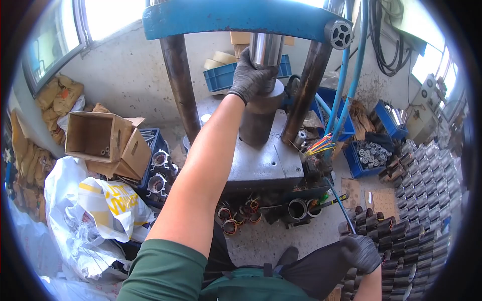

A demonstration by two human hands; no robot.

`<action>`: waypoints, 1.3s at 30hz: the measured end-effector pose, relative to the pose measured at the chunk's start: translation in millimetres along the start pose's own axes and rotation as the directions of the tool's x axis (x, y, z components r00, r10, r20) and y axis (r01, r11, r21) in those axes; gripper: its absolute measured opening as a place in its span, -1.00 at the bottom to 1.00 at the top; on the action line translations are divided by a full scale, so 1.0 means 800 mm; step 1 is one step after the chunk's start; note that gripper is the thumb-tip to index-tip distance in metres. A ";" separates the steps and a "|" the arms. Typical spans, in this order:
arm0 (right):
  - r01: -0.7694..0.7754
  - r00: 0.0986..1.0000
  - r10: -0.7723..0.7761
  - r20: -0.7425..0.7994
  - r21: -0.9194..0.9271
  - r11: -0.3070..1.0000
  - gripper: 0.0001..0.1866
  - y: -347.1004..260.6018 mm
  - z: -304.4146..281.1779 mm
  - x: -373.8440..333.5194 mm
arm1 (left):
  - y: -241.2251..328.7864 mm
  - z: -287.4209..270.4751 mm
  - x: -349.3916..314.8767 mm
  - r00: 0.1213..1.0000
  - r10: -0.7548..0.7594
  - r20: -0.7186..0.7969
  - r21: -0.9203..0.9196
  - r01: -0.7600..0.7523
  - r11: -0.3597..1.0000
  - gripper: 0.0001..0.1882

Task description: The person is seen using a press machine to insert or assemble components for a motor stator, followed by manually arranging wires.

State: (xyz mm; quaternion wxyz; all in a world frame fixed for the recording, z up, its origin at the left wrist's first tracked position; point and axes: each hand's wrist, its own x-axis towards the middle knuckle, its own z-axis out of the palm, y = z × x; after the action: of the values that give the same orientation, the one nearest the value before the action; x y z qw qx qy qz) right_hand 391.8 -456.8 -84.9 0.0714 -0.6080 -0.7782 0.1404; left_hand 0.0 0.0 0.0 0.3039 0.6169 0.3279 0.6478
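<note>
My left hand (251, 78), in a dark grey glove, reaches up between the shiny press ram (266, 49) and the thick steel cylinder (261, 118) below it. Its fingers are closed at the ram's lower end; whatever lies inside them is hidden. The cylinder stands upright on the grey press table (275, 163). My right hand (361, 253), gloved alike, is low at the right, closed round the end of a thin blue lever (339, 200) that slants up to the press.
Dark posts (181, 85) carry the blue crossbeam (231, 21). Stacked metal cores (427, 175) fill the right side. At left are an open carton (90, 135) and white sacks (75, 215). Blue hoses (346, 85) and coloured wires (320, 144) hang by the right post.
</note>
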 end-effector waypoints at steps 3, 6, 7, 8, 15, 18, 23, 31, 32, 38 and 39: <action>-0.045 0.991 0.044 -0.123 -0.005 0.999 -0.83 -0.011 0.012 0.004 | 0.000 0.002 0.006 1.000 -0.015 -0.016 -0.014 0.015 1.000 0.12; -0.107 0.986 0.099 -0.131 -0.056 0.993 -0.79 -0.016 0.003 0.002 | -0.002 0.006 0.008 1.000 -0.016 -0.010 -0.054 0.015 0.998 0.12; -0.118 0.984 0.105 -0.143 -0.087 0.989 -0.77 -0.016 0.003 0.005 | -0.003 0.001 0.007 1.000 -0.024 -0.006 -0.028 0.024 0.999 0.12; -0.132 0.983 0.114 -0.145 -0.121 0.984 -0.75 -0.017 0.003 0.006 | -0.004 -0.002 0.006 0.999 -0.037 -0.004 -0.001 0.037 0.999 0.13; -0.135 0.978 0.116 -0.174 -0.106 0.985 -0.72 -0.021 -0.001 0.006 | -0.021 -0.007 0.010 1.000 -0.026 0.010 -0.027 0.026 0.999 0.16; -0.143 0.976 0.121 -0.183 -0.112 0.983 -0.71 -0.023 -0.002 0.005 | -0.027 -0.013 0.014 0.997 -0.047 0.068 -0.113 0.054 0.992 0.16; -0.138 0.980 0.110 -0.165 -0.165 0.977 -0.72 -0.023 -0.006 0.007 | -0.018 -0.014 0.009 0.994 -0.080 0.079 -0.115 0.089 0.989 0.12; -0.078 0.995 0.063 -0.071 -0.219 0.973 -0.78 -0.012 -0.023 0.014 | -0.003 -0.016 0.005 0.984 -0.158 0.078 -0.040 0.161 0.986 0.01; -0.085 0.996 0.085 -0.010 -0.234 0.969 -0.83 -0.012 -0.027 0.016 | -0.002 -0.016 0.005 0.980 -0.185 0.068 -0.009 0.186 0.983 0.01; -0.045 0.990 0.024 -0.136 -0.154 0.987 -0.82 -0.008 -0.044 0.028 | -0.006 -0.016 0.002 0.985 -0.162 0.051 -0.020 0.163 0.986 -0.01; -0.056 0.992 0.037 -0.123 -0.158 0.986 -0.82 -0.006 -0.044 0.028 | -0.008 -0.016 0.003 0.985 -0.162 0.055 -0.021 0.163 0.986 -0.01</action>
State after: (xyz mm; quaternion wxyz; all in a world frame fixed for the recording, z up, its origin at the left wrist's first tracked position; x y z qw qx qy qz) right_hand 391.4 -431.8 -51.2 0.0652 -0.6371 -0.7668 0.0421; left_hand -12.8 4.9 -3.9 0.3722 0.6011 0.3607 0.6083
